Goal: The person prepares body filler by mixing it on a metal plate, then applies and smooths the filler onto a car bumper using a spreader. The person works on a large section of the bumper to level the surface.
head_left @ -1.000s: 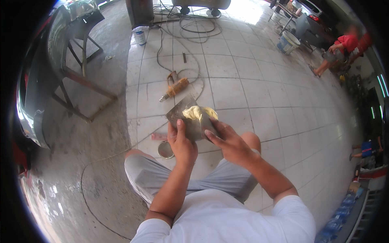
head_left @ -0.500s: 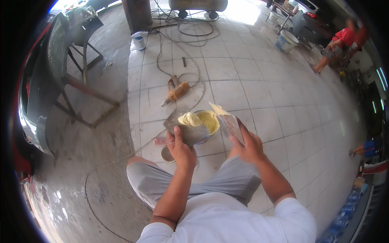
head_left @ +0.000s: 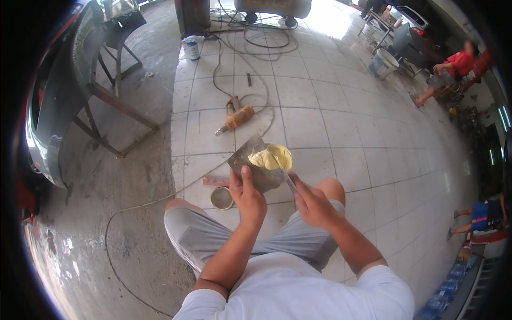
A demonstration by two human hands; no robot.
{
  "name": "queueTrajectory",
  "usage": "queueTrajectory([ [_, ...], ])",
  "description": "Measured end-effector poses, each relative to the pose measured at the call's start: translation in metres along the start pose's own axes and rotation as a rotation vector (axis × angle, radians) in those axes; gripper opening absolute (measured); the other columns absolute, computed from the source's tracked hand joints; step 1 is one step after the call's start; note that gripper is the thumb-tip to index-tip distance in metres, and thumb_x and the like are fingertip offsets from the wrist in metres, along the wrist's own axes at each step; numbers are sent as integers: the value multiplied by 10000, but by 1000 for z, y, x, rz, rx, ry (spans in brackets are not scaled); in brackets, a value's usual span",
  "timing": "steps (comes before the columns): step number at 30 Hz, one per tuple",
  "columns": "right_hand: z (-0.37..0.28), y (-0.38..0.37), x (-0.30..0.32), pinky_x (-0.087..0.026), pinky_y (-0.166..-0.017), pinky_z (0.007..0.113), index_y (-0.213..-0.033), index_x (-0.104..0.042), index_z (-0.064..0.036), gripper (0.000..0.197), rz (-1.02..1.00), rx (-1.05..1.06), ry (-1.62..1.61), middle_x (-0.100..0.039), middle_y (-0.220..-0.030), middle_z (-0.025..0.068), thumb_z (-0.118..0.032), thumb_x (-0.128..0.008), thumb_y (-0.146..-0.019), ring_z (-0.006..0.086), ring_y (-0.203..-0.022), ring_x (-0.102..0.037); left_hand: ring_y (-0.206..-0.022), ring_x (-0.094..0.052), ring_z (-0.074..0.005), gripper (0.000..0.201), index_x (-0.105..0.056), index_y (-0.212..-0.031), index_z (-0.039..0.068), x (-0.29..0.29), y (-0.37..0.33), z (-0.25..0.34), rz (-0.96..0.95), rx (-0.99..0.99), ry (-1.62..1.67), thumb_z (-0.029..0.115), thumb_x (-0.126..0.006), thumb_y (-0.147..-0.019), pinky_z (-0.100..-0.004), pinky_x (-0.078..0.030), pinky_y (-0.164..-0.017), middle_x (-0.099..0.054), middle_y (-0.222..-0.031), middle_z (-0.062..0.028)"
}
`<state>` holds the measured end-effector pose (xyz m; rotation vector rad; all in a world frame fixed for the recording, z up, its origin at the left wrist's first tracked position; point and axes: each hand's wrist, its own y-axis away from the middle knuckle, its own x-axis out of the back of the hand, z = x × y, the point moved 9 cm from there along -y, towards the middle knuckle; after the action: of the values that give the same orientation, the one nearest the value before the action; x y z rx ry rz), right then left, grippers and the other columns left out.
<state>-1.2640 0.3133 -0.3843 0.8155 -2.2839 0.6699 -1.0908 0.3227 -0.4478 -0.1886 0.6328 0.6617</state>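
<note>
Head view shows the left hand [head_left: 249,198] pinching a flat grey metal plate [head_left: 244,156] between thumb and fingers, a mound of soft pale-yellow paste [head_left: 261,159] on it. The right hand [head_left: 316,207] grips a thin grey spreader [head_left: 290,184], seen edge-on, its far end at the paste. A round, yellow-filled open tin [head_left: 292,158] shows just beyond. Working the paste seems in hand; next calls for a level plate and a flat-angled scrape.

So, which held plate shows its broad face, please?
The gray plate in the left hand, bearing yellow paste; the other plate, in the right hand, appears nearly edge-on.
</note>
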Motion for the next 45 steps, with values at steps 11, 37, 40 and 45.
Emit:
queueTrajectory([
  [11,92,10,37,-584,-924,362,-1544,-462,-130,629,143,-475,-105,-667,-1345,182,-25,-669,-960,319,-1116,-694,-1032,-685,-195,270,-579,-1257,74,56,-25,13,195,-56,51,284,-573,-1088,-351,-590,-839,-667,-1129,-65],
  [37,85,15,-78,-366,-391,248,-1206,-617,-91,208,170,-688,-2027,-548,-732,56,-203,-470,-1110,116,-486,-425,-1088,-565,-123,376,-583,-1316,-8,-10,-15,-6,-126,-43,42,310,-504,-1132,-280,-435,-990,-658,-1209,-66],
  [40,99,24,-72,-333,-364,243,-1247,-619,-125,189,319,-813,-1786,-542,-692,32,-178,-544,-1081,112,-446,-404,-1096,-636,-139,312,-563,-1333,20,-8,-15,-7,-143,-60,75,248,-516,-1125,-306,-520,-951,-662,-1236,-69],
  [45,132,50,-61,-290,-333,239,-1235,-604,-106,203,609,-942,-1503,-646,-834,42,-128,-622,-1034,115,-418,-426,-1084,-592,-124,368,-567,-1350,12,-9,-11,-6,-120,-12,84,299,-524,-1123,-284,-466,-972,-652,-1230,-60],
])
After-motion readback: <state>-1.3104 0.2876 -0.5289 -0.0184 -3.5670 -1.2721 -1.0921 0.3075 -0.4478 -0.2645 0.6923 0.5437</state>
